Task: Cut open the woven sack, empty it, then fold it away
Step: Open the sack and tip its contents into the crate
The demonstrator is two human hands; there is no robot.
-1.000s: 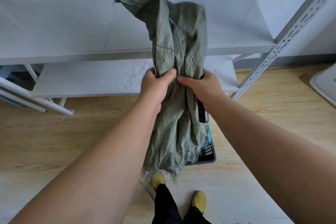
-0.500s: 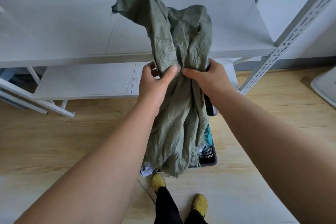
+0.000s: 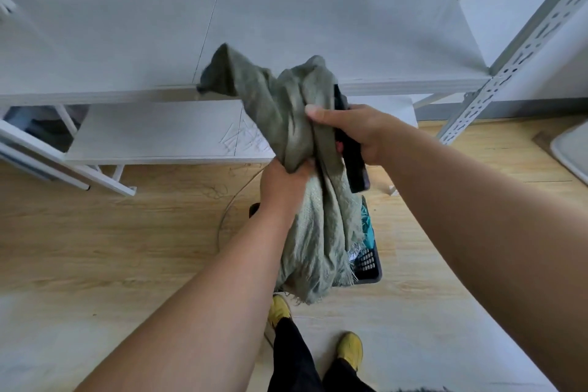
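Since the earlier frames the left hand [image 3: 283, 183] has dropped from beside the right hand [image 3: 356, 134] to a lower hold on the woven sack [image 3: 305, 175], and the sack's top has sunk from well above the upper shelf's front edge to about level with it.

The sack hangs bunched and limp between the two hands, its frayed open end dangling over the dark basket [image 3: 369, 264] on the wooden floor [image 3: 111, 232], just in front of the person's yellow shoes [image 3: 350, 350]. Crumpled bits and something teal show in the basket beside the hem.

The risk I judge greatest lies in the right hand: it clasps a fold of sack together with a dark handled tool [image 3: 351, 153], probably the cutter, though whether a blade is out cannot be told. Squeezing cloth and tool in one fist could let the tool slip and fall toward the basket or the feet, or snag the weave. The loose upper corner, flopped toward the front edge of the shelf [image 3: 127, 92], could also catch there, and anything left inside may spill past the basket's rim.

Both arms reach forward and down, nearly straight. The left hand is clenched round the gathered middle, knuckles toward the camera; the right grasps higher, thumb laid across the cloth.
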